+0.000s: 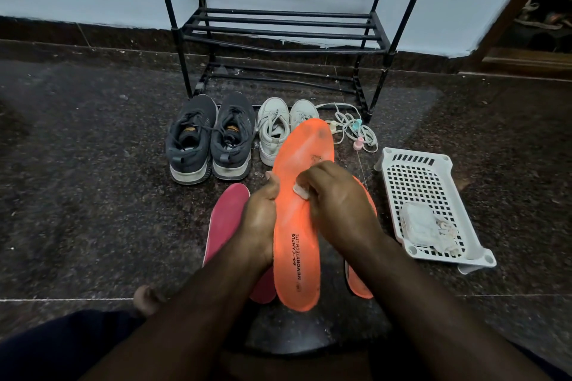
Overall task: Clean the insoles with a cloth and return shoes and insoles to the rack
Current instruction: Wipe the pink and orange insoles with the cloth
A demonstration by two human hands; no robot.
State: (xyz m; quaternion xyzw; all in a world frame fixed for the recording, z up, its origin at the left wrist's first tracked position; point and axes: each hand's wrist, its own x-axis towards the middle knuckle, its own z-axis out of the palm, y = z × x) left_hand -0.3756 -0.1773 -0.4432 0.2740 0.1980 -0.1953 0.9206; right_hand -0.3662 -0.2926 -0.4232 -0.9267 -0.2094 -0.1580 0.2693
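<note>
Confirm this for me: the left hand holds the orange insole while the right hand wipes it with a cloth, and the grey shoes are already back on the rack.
One thing is wrong. The head view shows the grey shoes on the floor in front of the rack, not on it. The rest holds: the left hand holds the orange insole while the right hand wipes it with a cloth.

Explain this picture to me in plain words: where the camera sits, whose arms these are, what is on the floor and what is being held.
No machine here: a person's two bare hands, filmed by a wide-angle camera on their head, looking down. The left hand grips an orange insole by its edge. The right hand presses a small white cloth against it with curled fingers. On the floor lie a pink insole, a second orange insole, grey sneakers, white shoes, loose laces and a white basket. Behind stands the black rack.
</note>
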